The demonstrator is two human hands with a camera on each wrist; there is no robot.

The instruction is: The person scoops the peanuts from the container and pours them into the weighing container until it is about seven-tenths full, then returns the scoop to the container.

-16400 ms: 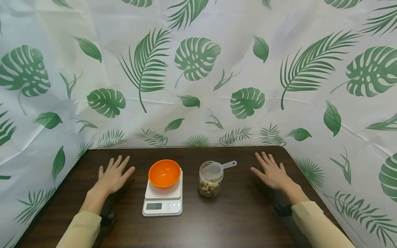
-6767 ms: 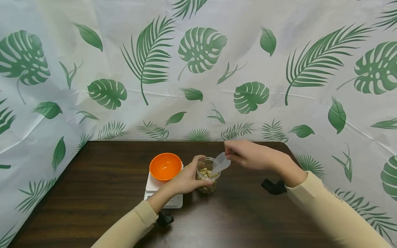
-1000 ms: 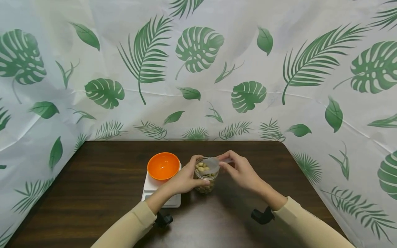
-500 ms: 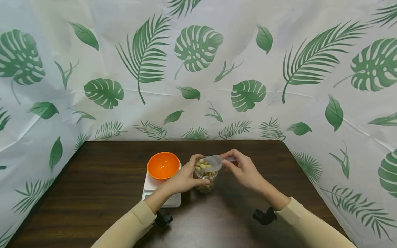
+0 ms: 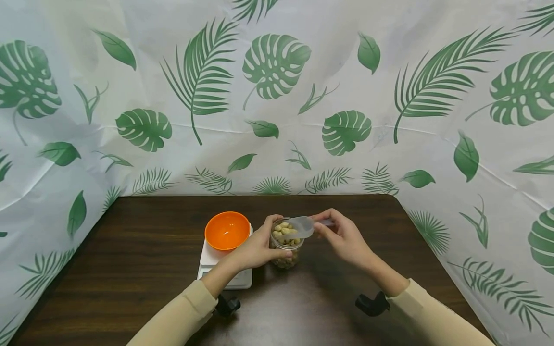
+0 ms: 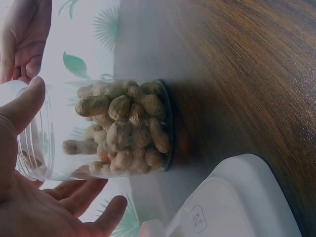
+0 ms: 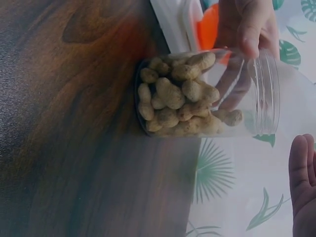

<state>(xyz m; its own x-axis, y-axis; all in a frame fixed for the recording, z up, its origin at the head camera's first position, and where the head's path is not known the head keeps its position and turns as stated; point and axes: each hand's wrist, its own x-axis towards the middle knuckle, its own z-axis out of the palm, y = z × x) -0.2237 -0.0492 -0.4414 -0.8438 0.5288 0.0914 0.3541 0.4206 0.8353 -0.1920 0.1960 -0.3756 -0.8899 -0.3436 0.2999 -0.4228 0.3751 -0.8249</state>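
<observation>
Left hand [image 5: 256, 251] is curling wide round the jar [image 7: 267, 98] of peanuts [image 7: 170, 94]; right hand [image 5: 345, 239] is pinching the scoop [image 5: 304, 227], partly over the rim.

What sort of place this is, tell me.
Probably a makeshift indoor work corner, perhaps set up for filming, rather than a proper kitchen: a creased leaf-print sheet hangs just behind a dark table, which bears a scale with a bowl and a jar of peanuts.
</observation>
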